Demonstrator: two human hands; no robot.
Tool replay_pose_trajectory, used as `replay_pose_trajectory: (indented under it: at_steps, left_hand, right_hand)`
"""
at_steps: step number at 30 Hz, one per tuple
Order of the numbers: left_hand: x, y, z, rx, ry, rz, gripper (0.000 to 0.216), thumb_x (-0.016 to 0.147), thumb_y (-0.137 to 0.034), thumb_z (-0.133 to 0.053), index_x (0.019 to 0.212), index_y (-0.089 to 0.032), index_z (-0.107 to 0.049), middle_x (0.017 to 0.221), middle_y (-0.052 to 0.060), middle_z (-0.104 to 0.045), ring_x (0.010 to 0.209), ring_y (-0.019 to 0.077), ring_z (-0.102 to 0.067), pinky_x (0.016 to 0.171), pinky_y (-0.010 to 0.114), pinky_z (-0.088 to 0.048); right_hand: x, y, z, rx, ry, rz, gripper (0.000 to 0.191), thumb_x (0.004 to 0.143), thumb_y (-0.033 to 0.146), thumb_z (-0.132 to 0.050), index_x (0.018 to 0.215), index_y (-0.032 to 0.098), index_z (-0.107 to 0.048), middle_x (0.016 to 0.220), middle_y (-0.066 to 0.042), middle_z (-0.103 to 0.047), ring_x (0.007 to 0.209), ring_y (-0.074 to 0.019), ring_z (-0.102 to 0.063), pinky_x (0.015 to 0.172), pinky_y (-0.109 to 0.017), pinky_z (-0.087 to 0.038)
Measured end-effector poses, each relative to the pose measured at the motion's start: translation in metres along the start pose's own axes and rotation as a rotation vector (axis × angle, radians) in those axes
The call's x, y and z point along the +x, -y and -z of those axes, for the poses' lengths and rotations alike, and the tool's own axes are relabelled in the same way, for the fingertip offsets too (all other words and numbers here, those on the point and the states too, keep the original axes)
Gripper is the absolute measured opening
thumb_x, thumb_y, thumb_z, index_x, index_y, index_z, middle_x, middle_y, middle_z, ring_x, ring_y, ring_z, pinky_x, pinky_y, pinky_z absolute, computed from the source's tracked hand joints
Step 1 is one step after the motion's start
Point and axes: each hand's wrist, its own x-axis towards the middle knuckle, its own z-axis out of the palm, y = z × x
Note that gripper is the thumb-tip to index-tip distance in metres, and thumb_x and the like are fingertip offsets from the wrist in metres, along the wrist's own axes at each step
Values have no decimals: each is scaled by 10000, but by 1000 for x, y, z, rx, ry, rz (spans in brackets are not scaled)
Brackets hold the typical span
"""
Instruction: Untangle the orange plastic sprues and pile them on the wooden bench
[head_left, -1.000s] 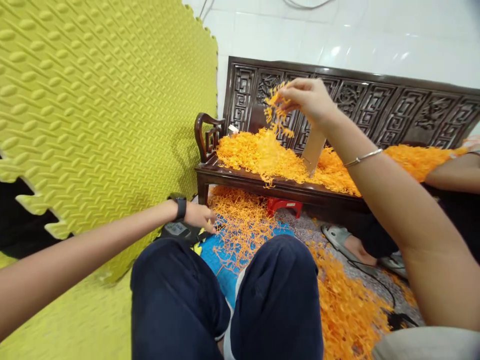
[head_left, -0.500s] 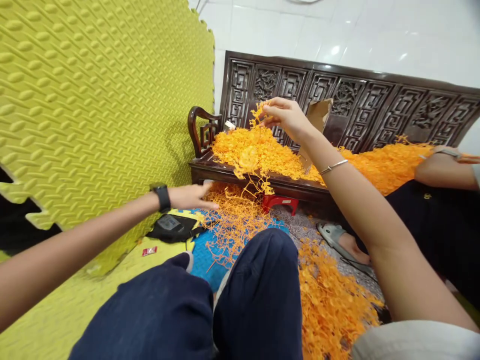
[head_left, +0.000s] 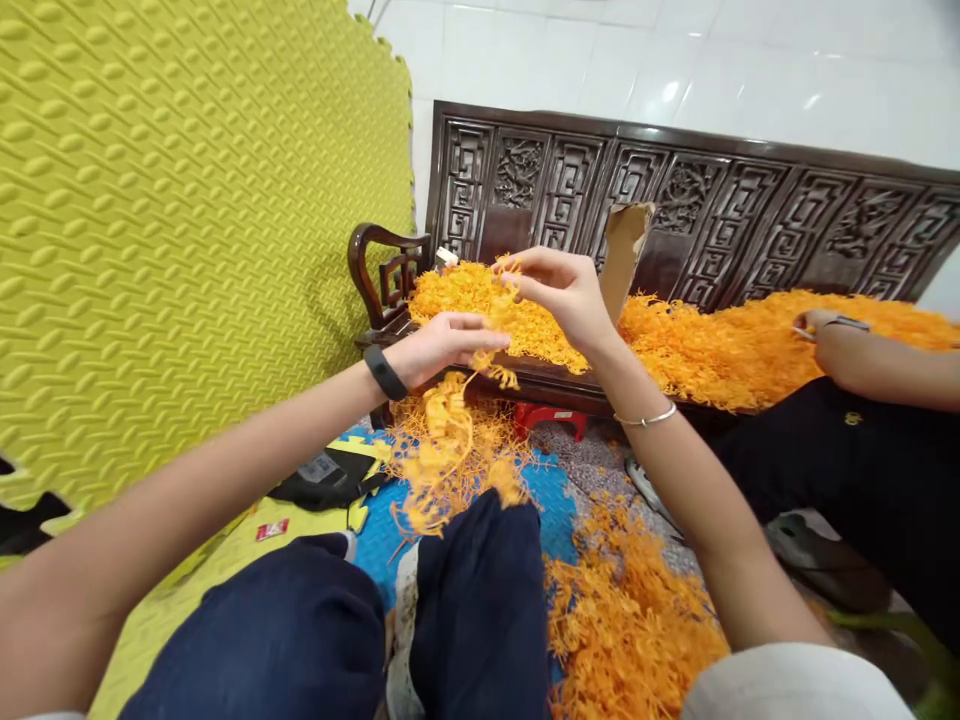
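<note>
My right hand [head_left: 564, 292], with a thin bangle at the wrist, pinches a tangled bunch of orange plastic pieces [head_left: 504, 312] between thumb and fingertips. The bunch hangs down in front of the bench seat. Close beside it, my left hand [head_left: 452, 346], wearing a black wristband, has its fingers stretched out toward the hanging strands. Whether those fingers touch the strands is hard to tell. Below, blurred orange pieces [head_left: 448, 430] are in the air above a heap of thin orange stems [head_left: 409, 450] on the floor.
A carved dark wooden bench [head_left: 574, 385] carries an orange heap [head_left: 694, 345] and a cardboard piece [head_left: 624, 250]. Under it stands a red stool [head_left: 551, 412]. More orange pieces [head_left: 630, 630] lie by my knee. At right is another person's hand [head_left: 825, 335]. Yellow foam mat [head_left: 187, 200] rises at left.
My left hand has moved up and right, close to the hanging bunch. My right hand has come down a little, still pinching. A blurred clump of orange pieces now shows lower, above my knees.
</note>
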Motion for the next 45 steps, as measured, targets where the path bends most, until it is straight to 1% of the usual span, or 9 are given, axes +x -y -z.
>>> replay_pose_trajectory:
  at_steps: [4,7,12,18,24,31,34,38,45]
  left_hand:
    - [5,-4,-8,-10,66,69,138,733,-247,-584,687,-119,-563,718,19,-565,644,114,-542,633,286,-470]
    - [7,-1,-9,-58,77,91,123,762,-249,-552,713,-138,-532,708,6,-553,594,101,-538,581,264,-471]
    - [5,11,-2,75,32,129,282,812,-438,-514,743,-165,-518,569,-39,-441,431,53,-348,372,168,-243]
    - [1,20,8,138,49,151,559,876,-573,-197,748,-161,-552,540,-22,-409,451,80,-305,407,198,-194]
    - [0,38,18,140,93,118,322,852,-437,-417,734,-163,-538,627,-26,-462,553,97,-411,541,213,-330]
    - [-5,42,16,175,102,144,305,870,-410,-403,742,-174,-548,691,-16,-476,629,116,-416,589,221,-329]
    - [-13,40,16,223,123,150,317,878,-415,-394,714,-183,-535,675,-20,-464,648,124,-411,612,230,-322]
    - [-25,40,20,228,148,192,325,885,-421,-386,700,-189,-519,677,-20,-466,667,128,-425,628,232,-325]
    - [-31,30,21,267,273,226,326,902,-397,-364,710,-182,-518,642,-33,-452,615,100,-424,581,205,-312]
  right_hand:
    - [-3,-10,5,58,-57,-27,85,716,253,-645,787,221,-681,829,11,-648,779,-118,-584,729,-265,-474]
    - [-8,-16,5,107,-152,-89,66,702,250,-651,759,231,-677,832,8,-649,763,-117,-578,690,-255,-465]
    - [-21,-33,0,307,-366,-262,40,648,231,-675,680,219,-654,742,26,-609,566,-62,-468,528,-201,-394]
    - [-34,-54,-8,461,-542,-366,98,584,209,-683,677,201,-652,727,22,-588,574,-62,-462,515,-185,-383]
    - [-45,-71,-22,562,-761,-406,142,527,128,-647,650,198,-634,743,17,-587,621,-71,-512,515,-176,-413]
    - [-59,-76,-40,605,-1026,-407,209,511,116,-649,675,245,-642,769,33,-577,637,-78,-527,599,-206,-458]
    - [-67,-73,-45,595,-1041,-419,214,544,141,-636,712,273,-654,778,32,-553,665,-88,-520,658,-238,-462]
    - [-73,-71,-49,627,-925,-391,80,627,179,-600,615,258,-609,748,10,-474,623,-111,-454,585,-276,-423]
    - [-82,-59,-49,720,-918,-285,147,660,207,-657,571,216,-540,690,15,-310,589,-117,-355,518,-268,-326]
